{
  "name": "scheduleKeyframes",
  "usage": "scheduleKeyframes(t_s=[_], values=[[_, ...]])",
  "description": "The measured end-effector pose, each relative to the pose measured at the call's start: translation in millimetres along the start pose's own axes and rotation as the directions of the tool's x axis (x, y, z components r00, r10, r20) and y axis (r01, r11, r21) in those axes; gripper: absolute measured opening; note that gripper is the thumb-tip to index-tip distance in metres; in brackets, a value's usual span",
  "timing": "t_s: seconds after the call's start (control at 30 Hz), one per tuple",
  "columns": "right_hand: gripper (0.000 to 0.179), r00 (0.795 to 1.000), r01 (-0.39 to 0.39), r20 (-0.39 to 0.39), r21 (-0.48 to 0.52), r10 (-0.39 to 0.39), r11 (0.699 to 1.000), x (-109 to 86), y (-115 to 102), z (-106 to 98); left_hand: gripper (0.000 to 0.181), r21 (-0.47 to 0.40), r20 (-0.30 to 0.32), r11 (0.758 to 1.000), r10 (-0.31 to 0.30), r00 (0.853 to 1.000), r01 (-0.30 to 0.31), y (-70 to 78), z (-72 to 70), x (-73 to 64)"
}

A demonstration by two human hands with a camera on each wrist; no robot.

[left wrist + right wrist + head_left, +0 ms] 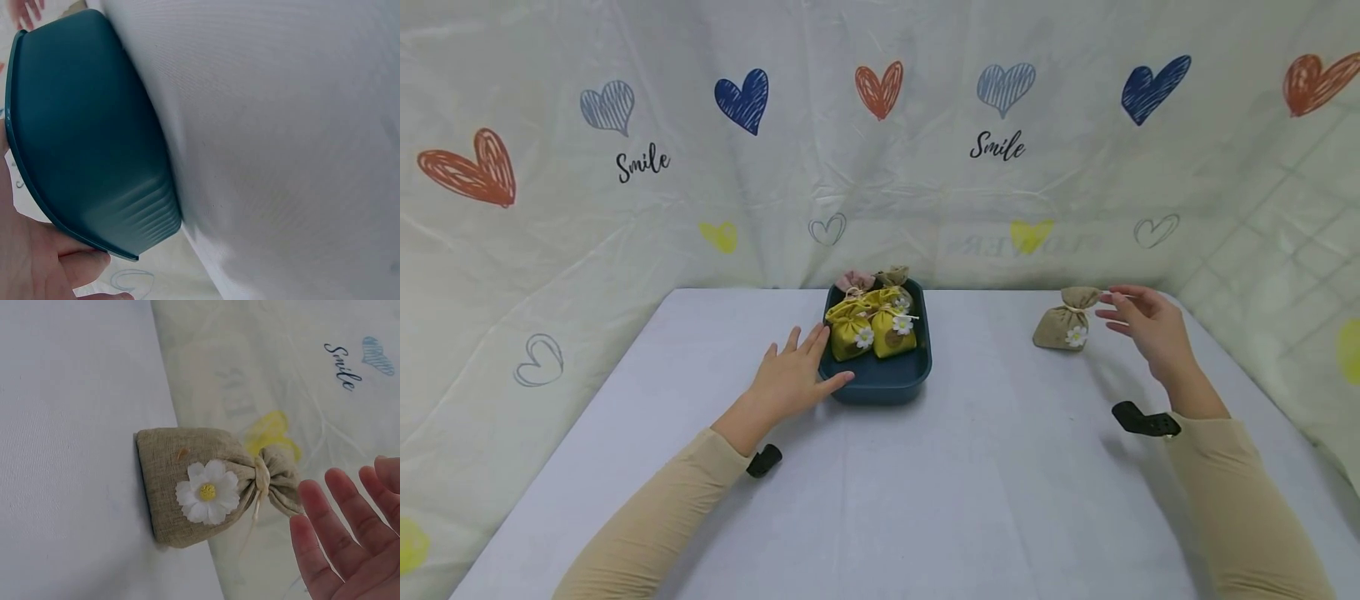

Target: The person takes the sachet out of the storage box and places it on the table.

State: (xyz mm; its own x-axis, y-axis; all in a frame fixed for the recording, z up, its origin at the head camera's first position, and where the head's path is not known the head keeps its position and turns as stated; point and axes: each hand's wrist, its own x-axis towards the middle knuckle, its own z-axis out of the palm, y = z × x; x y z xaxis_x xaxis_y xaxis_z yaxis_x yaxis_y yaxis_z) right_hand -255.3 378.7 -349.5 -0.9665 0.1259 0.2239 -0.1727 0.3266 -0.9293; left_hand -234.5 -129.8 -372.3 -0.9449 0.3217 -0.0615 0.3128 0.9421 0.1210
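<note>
A dark teal plastic basket [880, 392] stands at the back middle of the table, holding several small drawstring pouches. Two yellow pouches [850, 333] with white flowers lie in front, a pink pouch [855, 282] and a tan one [893, 275] behind. My left hand [786, 379] rests at the basket's left rim, fingers spread and straight; the left wrist view shows the fingers along that rim [56, 225]. Farther right, a beige linen pouch [187, 487] with a white flower and tied neck stands on the table. My right hand [1150, 329] is beside its gathered top, fingers loosely extended, holding nothing.
A white cloth covers the table [940, 500]. Behind it and along both sides hangs a pale curtain [925, 183] printed with hearts and the word Smile. Black camera straps [1146, 419] sit on both wrists.
</note>
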Motion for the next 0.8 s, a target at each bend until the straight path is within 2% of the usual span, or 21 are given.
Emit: scheduleKeyframes(t_s=[0.17, 0.3, 0.63, 0.8], values=[[0.014, 0.998, 0.048, 0.029, 0.16, -0.053, 0.986, -6.8, -8, 6, 0.097, -0.01, -0.003, 1.0, 0.002, 1.0, -0.002, 0.1, 0.3, -0.4], [0.013, 0.993, 0.094, 0.05, 0.223, -0.108, 0.97, -9.7, -14, 13, 0.097, -0.013, -0.004, 1.0, 0.002, 1.0, -0.002, 0.0, 0.5, -0.4], [0.017, 0.976, 0.157, 0.103, 0.289, -0.193, 0.944, -14.3, -27, 31, 0.097, -0.009, -0.001, 1.0, 0.004, 1.0, -0.004, -0.4, 1.4, 1.6], [0.014, 0.971, 0.179, 0.107, 0.277, -0.215, 0.944, -15.7, -35, 40, 0.097, -0.005, -0.001, 1.0, -0.001, 1.0, 0.001, -0.3, 1.5, 1.0]])
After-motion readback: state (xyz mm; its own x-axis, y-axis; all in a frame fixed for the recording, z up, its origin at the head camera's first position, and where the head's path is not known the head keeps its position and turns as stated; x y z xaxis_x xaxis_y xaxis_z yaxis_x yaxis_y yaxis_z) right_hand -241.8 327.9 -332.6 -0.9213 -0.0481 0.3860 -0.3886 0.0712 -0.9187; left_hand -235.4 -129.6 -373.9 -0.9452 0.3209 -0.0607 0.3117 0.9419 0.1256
